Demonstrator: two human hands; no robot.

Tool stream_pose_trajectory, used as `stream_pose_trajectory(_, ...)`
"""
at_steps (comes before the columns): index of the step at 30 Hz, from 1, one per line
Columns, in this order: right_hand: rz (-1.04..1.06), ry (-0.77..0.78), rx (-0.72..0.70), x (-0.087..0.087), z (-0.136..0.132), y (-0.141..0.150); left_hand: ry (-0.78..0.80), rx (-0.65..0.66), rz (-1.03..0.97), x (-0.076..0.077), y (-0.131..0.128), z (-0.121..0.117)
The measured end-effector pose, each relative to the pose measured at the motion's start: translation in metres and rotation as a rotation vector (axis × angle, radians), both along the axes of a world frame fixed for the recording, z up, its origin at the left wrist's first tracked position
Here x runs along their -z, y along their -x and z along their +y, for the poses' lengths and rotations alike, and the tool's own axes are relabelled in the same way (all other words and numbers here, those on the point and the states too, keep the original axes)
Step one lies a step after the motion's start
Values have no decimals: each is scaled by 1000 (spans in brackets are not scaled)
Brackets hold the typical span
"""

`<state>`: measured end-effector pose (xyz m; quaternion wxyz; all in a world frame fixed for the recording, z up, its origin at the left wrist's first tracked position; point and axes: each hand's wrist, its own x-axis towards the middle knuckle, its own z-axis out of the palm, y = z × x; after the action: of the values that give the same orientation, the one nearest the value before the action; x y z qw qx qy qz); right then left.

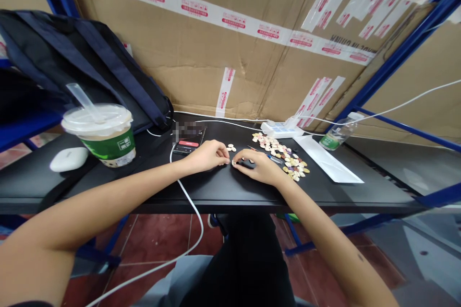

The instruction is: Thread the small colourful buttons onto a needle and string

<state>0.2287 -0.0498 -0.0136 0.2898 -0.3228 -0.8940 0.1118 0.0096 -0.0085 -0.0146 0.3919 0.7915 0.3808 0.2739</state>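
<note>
My left hand point(211, 154) is closed in a pinch just above the black tabletop point(212, 189). Whatever lies between its fingertips is too small to make out. Close beside it, my right hand point(261, 165) pinches a small pale oval piece point(233, 163) between thumb and forefinger. The fingertips of both hands nearly meet. Just behind them lie a few similar pale pieces point(231, 147). To the right of my right hand spreads a loose heap of small oval pieces point(293, 165), mostly cream, with some yellow, pink and brown. A slim pen-like tool point(276, 159) lies against the heap, partly hidden by my hand.
A phone point(187, 144) lies left, with a white cable point(190, 201) beside it. Further left stand a lidded drink cup point(108, 139), a white case point(68, 159) and a backpack point(93, 67). Rightward are a power strip point(283, 129), a white tray point(326, 158) and a bottle point(338, 132).
</note>
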Motion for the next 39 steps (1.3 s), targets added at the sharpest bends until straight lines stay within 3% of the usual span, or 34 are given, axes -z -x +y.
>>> stream_pose_trajectory(7,36,-42,-36,-1,0,0,183,6,-107,-7,-4,-4)
stream_pose_trajectory(16,118,-75,-84,-1,-1,1,301,9,-259,-6,-6,-6)
stream_pose_trajectory(29,216,-120,-117,2,1,-3,350,-23,-326,-8,-10,-14)
stream_pose_trajectory(32,199,-117,-110,1,0,-2,272,5,-273,-7,-10,-13)
stream_pose_trajectory(34,180,-124,-84,0,0,-1,130,14,-167,-7,-8,-12)
stream_pose_trajectory(39,12,-145,29,-2,1,-7,-497,-77,257,-8,2,-8)
